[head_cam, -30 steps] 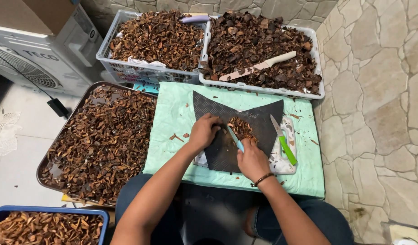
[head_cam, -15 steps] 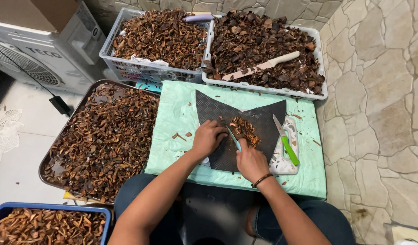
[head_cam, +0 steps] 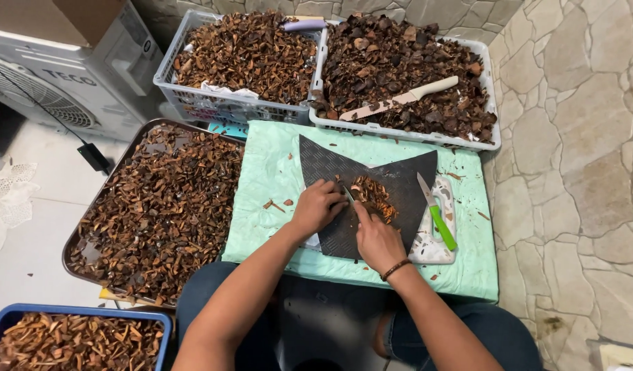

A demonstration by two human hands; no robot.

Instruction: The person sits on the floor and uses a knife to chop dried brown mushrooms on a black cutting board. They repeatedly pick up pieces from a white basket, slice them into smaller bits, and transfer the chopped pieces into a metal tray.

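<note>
Left hand (head_cam: 318,206) pins a brown piece at the dark mat's (head_cam: 399,175) middle; right hand (head_cam: 375,239) grips a small knife (head_cam: 348,194) beside the cut pile (head_cam: 372,194). Fingers sit close: one slip could nick them.

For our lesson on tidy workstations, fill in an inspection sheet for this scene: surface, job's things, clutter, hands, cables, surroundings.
Surface: mint-green cloth under a dark ribbed mat.
Job's things: small pile of brown cut pieces on the mat.
Clutter: green-handled knife on a white tray; loose bits on the cloth.
Hands: left hand presses on the mat; right hand grips a small tool, mostly hidden.
Cables: black cord and plug on the floor.
Surroundings: two white baskets and a brown tray of dried pieces, blue bin, stone floor.
</note>
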